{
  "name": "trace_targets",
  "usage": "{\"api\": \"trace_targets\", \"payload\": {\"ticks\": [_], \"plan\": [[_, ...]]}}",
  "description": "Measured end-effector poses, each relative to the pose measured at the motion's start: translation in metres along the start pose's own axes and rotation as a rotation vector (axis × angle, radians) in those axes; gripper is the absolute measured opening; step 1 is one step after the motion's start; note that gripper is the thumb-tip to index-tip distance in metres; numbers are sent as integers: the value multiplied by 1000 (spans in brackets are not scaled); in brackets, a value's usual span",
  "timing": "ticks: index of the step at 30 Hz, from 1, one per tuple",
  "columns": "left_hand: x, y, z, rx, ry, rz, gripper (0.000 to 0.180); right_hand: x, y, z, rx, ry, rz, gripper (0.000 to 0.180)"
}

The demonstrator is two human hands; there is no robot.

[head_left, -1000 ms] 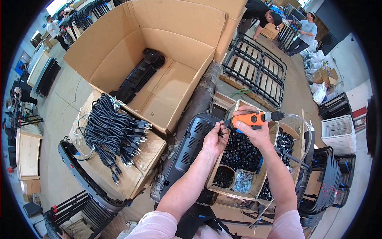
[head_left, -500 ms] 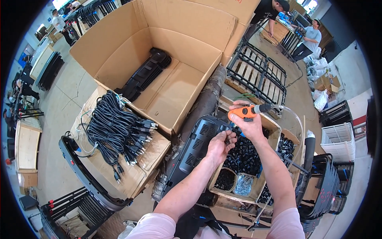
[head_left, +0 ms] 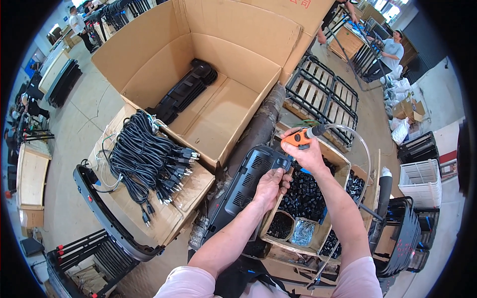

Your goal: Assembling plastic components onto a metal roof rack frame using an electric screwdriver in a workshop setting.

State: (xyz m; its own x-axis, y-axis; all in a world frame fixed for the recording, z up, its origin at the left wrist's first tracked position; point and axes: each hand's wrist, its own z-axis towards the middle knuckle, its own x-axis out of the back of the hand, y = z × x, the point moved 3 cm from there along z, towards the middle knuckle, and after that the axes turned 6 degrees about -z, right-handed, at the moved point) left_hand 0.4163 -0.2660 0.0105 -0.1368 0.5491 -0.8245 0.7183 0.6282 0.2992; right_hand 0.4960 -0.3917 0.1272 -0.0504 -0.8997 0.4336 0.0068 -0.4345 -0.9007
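Orange plastic forms the body of the hose-fed driver, located right of the cardboard carton, which serves as the reference for all positions. Driver orientation: the long axis is slanted; the tail, fitted with a dark collar and a clear hose, points up and away from the carton, while the opposite end points down toward the carton's side, above the far end of the black vented housing. The bit tip cannot be made out. Hands: the right hand is closed around the driver body; the left hand is partly curled, fingertips at the far end of the housing, and whether it grips a small part cannot be told. The housing lies right of the carton's near corner, its long axis running obliquely from the near end, toward the wearer, to the far end, away to the right. Farther right of the carton, a wooden bin contains black fittings and silver screws. Immediately near the carton, bundled black cables rest on cardboard.
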Motion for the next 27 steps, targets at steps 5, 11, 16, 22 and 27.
{"api": "trace_targets", "payload": {"ticks": [5,11,16,22,27], "plan": [[-4,7,-5,-37,113,-53,28,1,3,-1,-17,-10,6,28],[-2,15,-12,6,238,56,36,-4,8,-1,-17,1,2,31],[-1,12,-5,-101,315,-83,31,-9,-3,-12,30,34,142,44],[-4,34,-12,-103,362,-290,30,-2,-46,-37,50,-54,246,49],[1,42,-7,-127,278,-574,24,-9,-52,-42,42,-84,210,50]]}}
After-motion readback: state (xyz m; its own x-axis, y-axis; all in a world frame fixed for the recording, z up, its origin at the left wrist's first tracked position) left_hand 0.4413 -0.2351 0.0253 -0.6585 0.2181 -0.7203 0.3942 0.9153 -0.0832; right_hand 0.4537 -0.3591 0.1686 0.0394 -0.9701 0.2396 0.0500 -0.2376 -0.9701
